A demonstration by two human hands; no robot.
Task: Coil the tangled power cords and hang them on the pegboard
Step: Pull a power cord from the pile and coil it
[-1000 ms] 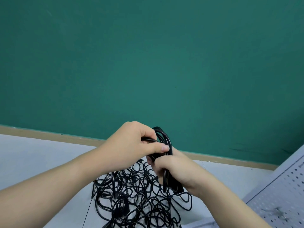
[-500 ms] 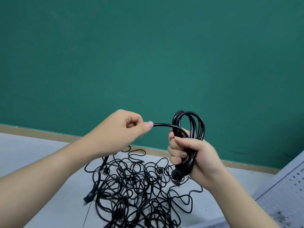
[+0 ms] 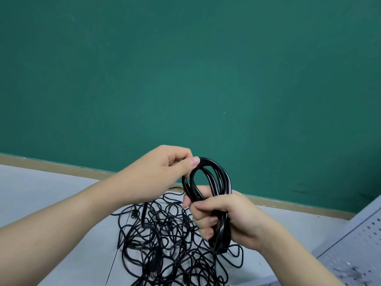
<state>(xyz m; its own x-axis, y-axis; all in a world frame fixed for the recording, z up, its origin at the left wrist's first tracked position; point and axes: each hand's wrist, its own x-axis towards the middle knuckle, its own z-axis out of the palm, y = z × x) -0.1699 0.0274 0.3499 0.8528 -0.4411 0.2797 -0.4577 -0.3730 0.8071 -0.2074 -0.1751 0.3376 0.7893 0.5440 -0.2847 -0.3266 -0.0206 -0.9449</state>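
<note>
Winding up a cord

My right hand (image 3: 231,219) grips the black coil (image 3: 214,182); my left hand (image 3: 162,172) pinches its top loop.

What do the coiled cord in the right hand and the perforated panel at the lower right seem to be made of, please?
Coiled cord: black, smooth and slightly glossy, with pale highlights along its loops; it bends easily, so likely a rubber or PVC jacket.
Perforated panel: pale grey, matte, with regular rows of small holes and a crisp folded edge; probably painted sheet metal, though plastic cannot be ruled out.

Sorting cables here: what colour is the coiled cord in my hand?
Black, a glossy coiled cord, seen in the head view.
</note>
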